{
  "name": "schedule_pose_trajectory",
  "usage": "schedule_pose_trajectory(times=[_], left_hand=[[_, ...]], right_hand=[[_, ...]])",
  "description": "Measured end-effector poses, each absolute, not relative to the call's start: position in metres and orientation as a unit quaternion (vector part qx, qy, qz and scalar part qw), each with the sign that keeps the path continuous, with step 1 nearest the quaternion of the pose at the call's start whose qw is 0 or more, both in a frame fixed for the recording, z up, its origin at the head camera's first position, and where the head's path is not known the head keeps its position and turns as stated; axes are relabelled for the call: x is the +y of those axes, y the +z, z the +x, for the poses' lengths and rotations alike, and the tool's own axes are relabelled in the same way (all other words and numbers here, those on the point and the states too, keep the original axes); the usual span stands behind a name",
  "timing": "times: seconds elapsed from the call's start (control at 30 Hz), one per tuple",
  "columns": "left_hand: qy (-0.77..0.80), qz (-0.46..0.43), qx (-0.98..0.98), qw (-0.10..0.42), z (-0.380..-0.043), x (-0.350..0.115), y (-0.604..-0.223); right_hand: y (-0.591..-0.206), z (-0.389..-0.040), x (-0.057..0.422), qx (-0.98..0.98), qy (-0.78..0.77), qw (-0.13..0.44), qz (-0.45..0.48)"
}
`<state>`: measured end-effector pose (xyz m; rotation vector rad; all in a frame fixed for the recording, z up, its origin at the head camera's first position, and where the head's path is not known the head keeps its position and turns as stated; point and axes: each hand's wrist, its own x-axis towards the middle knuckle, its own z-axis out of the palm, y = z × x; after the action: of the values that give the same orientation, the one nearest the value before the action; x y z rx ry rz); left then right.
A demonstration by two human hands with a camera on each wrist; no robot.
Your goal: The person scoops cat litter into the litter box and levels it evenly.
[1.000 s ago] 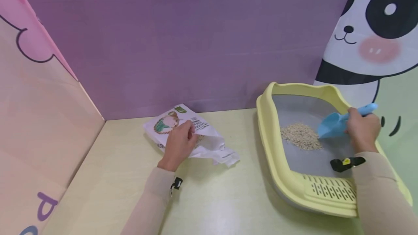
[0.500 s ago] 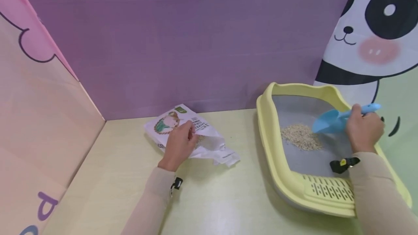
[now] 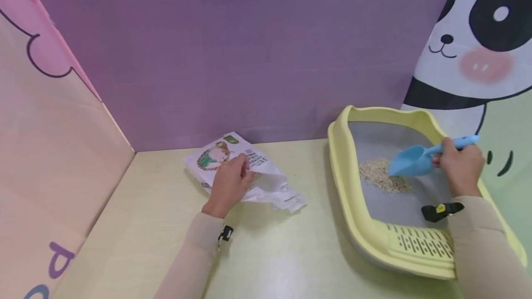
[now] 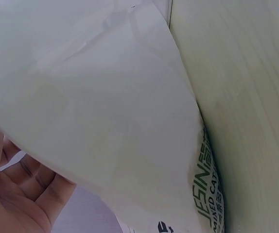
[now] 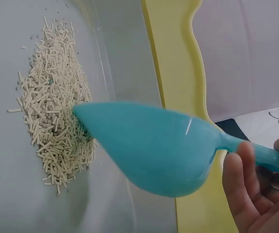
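Note:
My right hand (image 3: pixel 463 167) grips the handle of a light blue scoop (image 3: pixel 411 160) inside the yellow-rimmed litter box (image 3: pixel 341 174). The scoop's tip overlaps the right side of a pile of pale cat litter pellets (image 3: pixel 380 174); in the right wrist view its rounded underside (image 5: pixel 154 150) shows, and the inside is hidden. On the table, my left hand (image 3: pixel 229 183) pinches the torn edge of a white cat litter bag (image 3: pixel 259 163), which lies flat with its mouth toward the right. Pellets show in the opening. In the left wrist view, the bag's paper (image 4: pixel 105 97) partly covers the fingers.
A pale wooden table (image 3: pixel 266 253) carries the bag and the box. The box has a perforated step (image 3: pixel 420 242) at its front. A purple wall (image 3: pixel 249 59) stands behind, a pale wall (image 3: pixel 54 151) at the left, and a panda-printed panel (image 3: pixel 490 68) at the right.
The right hand has moved the scoop leftward, so its tip now overlaps the pellet pile. My left hand and the bag have stayed in place.

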<state>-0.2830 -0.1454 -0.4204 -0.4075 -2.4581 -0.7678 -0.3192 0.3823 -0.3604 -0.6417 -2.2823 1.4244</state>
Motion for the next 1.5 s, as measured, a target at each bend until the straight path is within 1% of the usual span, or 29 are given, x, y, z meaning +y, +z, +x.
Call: schedule_pose_trajectory(times=[0.1, 0.3, 0.37, 0.57, 0.77, 0.93, 1.1, 1.27, 1.37, 1.5], left_hand=[[-0.283, -0.151, -0.909, 0.266, -0.283, -0.147, -0.42], [-0.282, -0.153, -0.908, 0.27, -0.284, -0.149, -0.42], [-0.282, -0.153, -0.908, 0.269, -0.285, -0.15, -0.42], [-0.282, -0.154, -0.908, 0.268, -0.286, -0.151, -0.419], [-0.284, -0.155, -0.91, 0.261, -0.286, -0.149, -0.419], [-0.281, -0.148, -0.912, 0.259, -0.286, -0.148, -0.418], [-0.283, -0.152, -0.91, 0.26, -0.285, -0.149, -0.417], [-0.292, -0.159, -0.906, 0.261, -0.287, -0.148, -0.418], [-0.291, -0.158, -0.908, 0.256, -0.287, -0.148, -0.419], [-0.288, -0.155, -0.91, 0.254, -0.284, -0.149, -0.419]], right_hand=[[-0.361, -0.32, 0.382, -0.823, 0.488, 0.181, -0.226], [-0.358, -0.318, 0.38, -0.837, 0.445, 0.185, -0.258], [-0.355, -0.317, 0.377, -0.818, 0.472, 0.193, -0.268], [-0.345, -0.315, 0.365, -0.717, 0.598, 0.242, -0.263], [-0.341, -0.314, 0.362, -0.597, 0.726, 0.248, -0.235], [-0.337, -0.311, 0.36, -0.497, 0.807, 0.261, -0.182], [-0.32, -0.297, 0.339, -0.464, 0.837, 0.267, -0.112], [-0.298, -0.283, 0.293, -0.444, 0.857, 0.263, -0.018], [-0.286, -0.277, 0.259, -0.467, 0.85, 0.239, 0.036], [-0.281, -0.268, 0.213, -0.538, 0.813, 0.206, 0.083]])
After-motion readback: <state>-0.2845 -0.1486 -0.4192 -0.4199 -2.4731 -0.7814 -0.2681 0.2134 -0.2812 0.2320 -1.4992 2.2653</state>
